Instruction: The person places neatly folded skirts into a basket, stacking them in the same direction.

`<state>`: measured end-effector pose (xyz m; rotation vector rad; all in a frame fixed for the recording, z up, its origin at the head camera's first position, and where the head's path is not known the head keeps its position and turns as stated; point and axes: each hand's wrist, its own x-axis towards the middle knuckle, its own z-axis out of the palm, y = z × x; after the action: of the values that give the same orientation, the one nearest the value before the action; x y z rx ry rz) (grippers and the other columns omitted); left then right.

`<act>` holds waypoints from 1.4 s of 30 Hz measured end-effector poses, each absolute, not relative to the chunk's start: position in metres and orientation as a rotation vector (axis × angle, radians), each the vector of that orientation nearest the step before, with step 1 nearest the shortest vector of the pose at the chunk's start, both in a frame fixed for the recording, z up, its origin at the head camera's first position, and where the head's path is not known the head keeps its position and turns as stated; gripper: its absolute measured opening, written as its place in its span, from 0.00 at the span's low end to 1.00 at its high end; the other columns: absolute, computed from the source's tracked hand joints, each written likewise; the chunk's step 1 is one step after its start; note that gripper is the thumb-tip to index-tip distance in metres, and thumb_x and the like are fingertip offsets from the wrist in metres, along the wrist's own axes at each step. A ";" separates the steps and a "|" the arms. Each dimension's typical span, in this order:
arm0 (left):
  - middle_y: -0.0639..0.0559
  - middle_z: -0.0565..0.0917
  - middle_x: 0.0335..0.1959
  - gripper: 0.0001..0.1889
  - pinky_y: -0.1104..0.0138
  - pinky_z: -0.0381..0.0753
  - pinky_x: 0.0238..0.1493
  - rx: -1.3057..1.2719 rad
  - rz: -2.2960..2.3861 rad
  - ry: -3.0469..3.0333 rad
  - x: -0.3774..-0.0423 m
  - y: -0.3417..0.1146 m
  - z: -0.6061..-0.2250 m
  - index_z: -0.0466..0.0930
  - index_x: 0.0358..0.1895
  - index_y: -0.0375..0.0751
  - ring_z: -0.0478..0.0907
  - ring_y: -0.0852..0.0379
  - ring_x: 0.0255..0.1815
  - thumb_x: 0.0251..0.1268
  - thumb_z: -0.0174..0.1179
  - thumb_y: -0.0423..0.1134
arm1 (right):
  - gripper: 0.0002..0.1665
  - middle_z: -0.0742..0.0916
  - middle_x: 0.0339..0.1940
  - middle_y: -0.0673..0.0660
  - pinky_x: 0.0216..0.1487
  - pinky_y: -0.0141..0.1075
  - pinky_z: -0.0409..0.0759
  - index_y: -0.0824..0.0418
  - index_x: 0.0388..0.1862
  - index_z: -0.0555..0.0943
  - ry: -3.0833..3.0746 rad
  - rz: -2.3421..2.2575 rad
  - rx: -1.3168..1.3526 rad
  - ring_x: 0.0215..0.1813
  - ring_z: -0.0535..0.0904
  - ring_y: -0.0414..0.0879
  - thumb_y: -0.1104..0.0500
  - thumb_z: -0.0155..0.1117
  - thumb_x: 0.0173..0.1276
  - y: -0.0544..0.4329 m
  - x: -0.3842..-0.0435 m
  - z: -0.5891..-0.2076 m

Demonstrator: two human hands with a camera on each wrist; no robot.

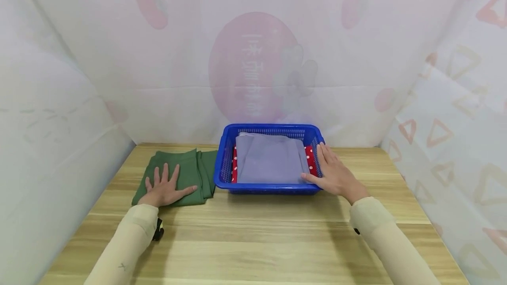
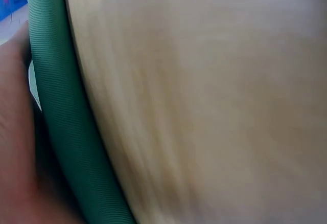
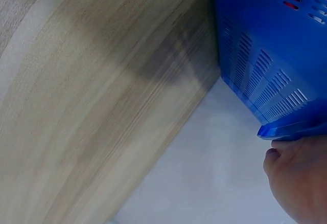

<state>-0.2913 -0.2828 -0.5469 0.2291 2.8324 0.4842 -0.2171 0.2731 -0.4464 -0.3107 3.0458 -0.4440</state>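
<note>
My left hand (image 1: 163,190) lies with spread fingers on a folded green cloth (image 1: 186,168) on the table's left side. In the left wrist view, the green cloth's thick folded edge (image 2: 66,106) runs beside the hand. At the middle stands a blue plastic basket (image 1: 273,187) with slotted walls. Inside it a folded grey-lavender cloth (image 1: 271,159) lies over a red cloth with white dots (image 1: 311,162). My right hand (image 1: 336,175) rests on the basket's right rim, fingers extended along it, thumb reaching inward over the front corner near the grey cloth. The hand's far side is hidden.
The wood-grain table (image 1: 253,241) has white printed fabric walls (image 1: 178,56) at its back and both sides. The basket stands near the back edge, its left side close against the green cloth.
</note>
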 end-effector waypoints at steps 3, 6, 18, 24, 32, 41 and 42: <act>0.26 0.24 0.85 0.69 0.19 0.16 0.70 0.231 0.487 2.837 -0.279 -0.283 -0.546 0.31 0.87 0.42 0.17 0.20 0.82 0.58 0.45 0.88 | 0.71 0.45 0.90 0.68 0.87 0.64 0.44 0.69 0.88 0.40 3.049 -0.459 -0.318 0.89 0.40 0.69 0.19 0.50 0.70 0.272 -0.217 -0.446; 0.26 0.26 0.85 0.67 0.20 0.16 0.71 0.216 0.508 2.829 -0.262 -0.280 -0.540 0.33 0.88 0.42 0.18 0.20 0.83 0.60 0.48 0.86 | 0.71 0.46 0.90 0.68 0.88 0.63 0.44 0.68 0.88 0.40 3.050 -0.456 -0.317 0.89 0.41 0.68 0.19 0.50 0.70 0.271 -0.217 -0.445; 0.24 0.31 0.85 0.64 0.18 0.26 0.72 0.212 0.432 2.860 -0.196 -0.272 -0.523 0.38 0.87 0.38 0.26 0.17 0.83 0.64 0.54 0.80 | 0.72 0.45 0.90 0.68 0.87 0.64 0.44 0.68 0.88 0.40 3.035 -0.461 -0.315 0.89 0.40 0.69 0.18 0.50 0.70 0.270 -0.218 -0.446; 0.24 0.34 0.85 0.63 0.16 0.28 0.70 0.248 0.467 2.871 -0.160 -0.262 -0.521 0.41 0.87 0.37 0.27 0.16 0.83 0.64 0.56 0.78 | 0.71 0.44 0.90 0.68 0.87 0.65 0.44 0.69 0.88 0.39 3.040 -0.461 -0.312 0.89 0.41 0.70 0.20 0.50 0.71 0.272 -0.216 -0.443; 0.25 0.37 0.86 0.63 0.16 0.31 0.70 0.206 0.458 2.864 -0.111 -0.247 -0.520 0.46 0.87 0.39 0.30 0.17 0.83 0.61 0.58 0.80 | 0.72 0.44 0.90 0.68 0.87 0.65 0.43 0.68 0.88 0.38 3.030 -0.487 -0.320 0.89 0.39 0.69 0.19 0.50 0.70 0.271 -0.215 -0.444; 0.28 0.33 0.87 0.65 0.17 0.26 0.71 0.150 0.424 2.787 -0.090 -0.210 -0.513 0.43 0.88 0.43 0.25 0.20 0.84 0.58 0.54 0.84 | 0.72 0.43 0.90 0.68 0.86 0.67 0.43 0.68 0.88 0.37 3.026 -0.480 -0.317 0.89 0.39 0.70 0.19 0.50 0.70 0.274 -0.216 -0.444; 0.28 0.33 0.87 0.66 0.17 0.27 0.71 0.148 0.407 2.782 -0.088 -0.203 -0.512 0.43 0.88 0.43 0.26 0.19 0.84 0.58 0.53 0.85 | 0.72 0.43 0.90 0.68 0.86 0.67 0.43 0.68 0.88 0.37 3.024 -0.481 -0.317 0.89 0.39 0.70 0.19 0.50 0.70 0.274 -0.216 -0.444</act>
<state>-0.0884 -0.2030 -0.5124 0.1480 2.7816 0.4071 -0.2160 0.2740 -0.4444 -0.3169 3.0237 -0.4814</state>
